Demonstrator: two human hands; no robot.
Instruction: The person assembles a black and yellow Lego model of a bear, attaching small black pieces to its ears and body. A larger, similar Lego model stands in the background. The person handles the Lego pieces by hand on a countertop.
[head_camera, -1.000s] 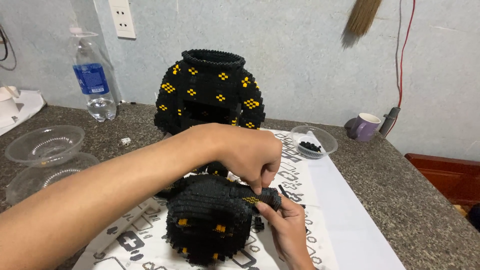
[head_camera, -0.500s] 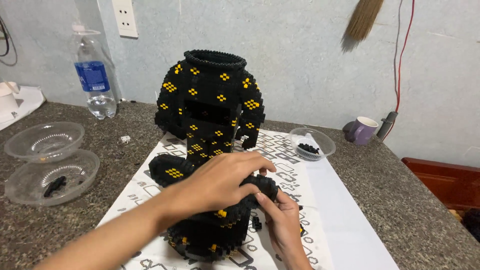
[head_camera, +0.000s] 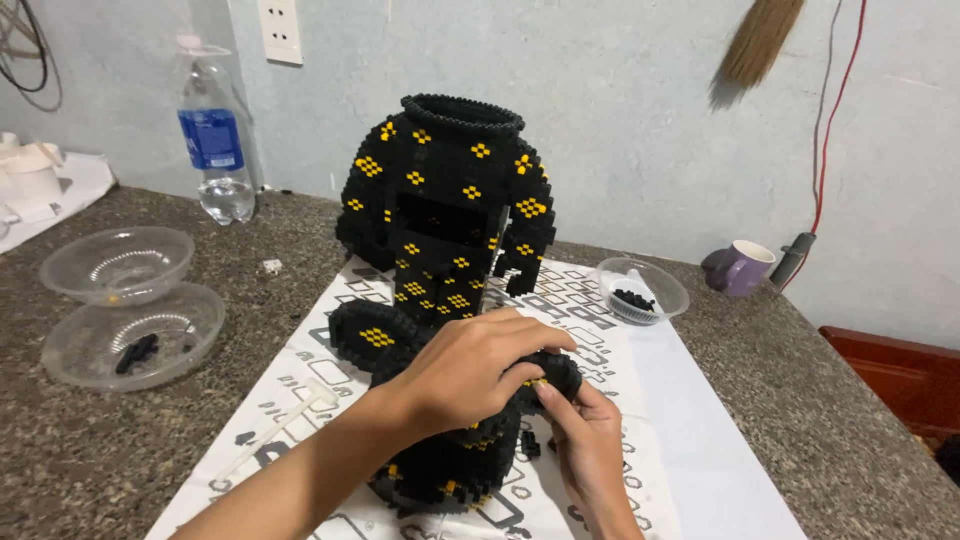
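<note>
A tall black brick model (head_camera: 452, 210) with yellow diamond marks stands upright on a white printed sheet (head_camera: 590, 420). In front of it lies a smaller black brick piece (head_camera: 450, 465) with yellow spots. My left hand (head_camera: 478, 372) is cupped over the top of this piece and grips it. My right hand (head_camera: 583, 440) comes up from below and presses its fingertips on the piece's right end, right against my left fingers. A flat round black part (head_camera: 365, 335) lies just left of the hands.
Two clear plastic bowls (head_camera: 125, 300) sit at the left, the nearer one holding a few black bricks. A small clear bowl (head_camera: 640, 290) of black bricks, a purple mug (head_camera: 742, 268) and a water bottle (head_camera: 215, 140) stand along the back.
My left hand has shifted left and lower over the smaller piece, uncovering the tall model behind it. My right hand stays at the piece's right end.
</note>
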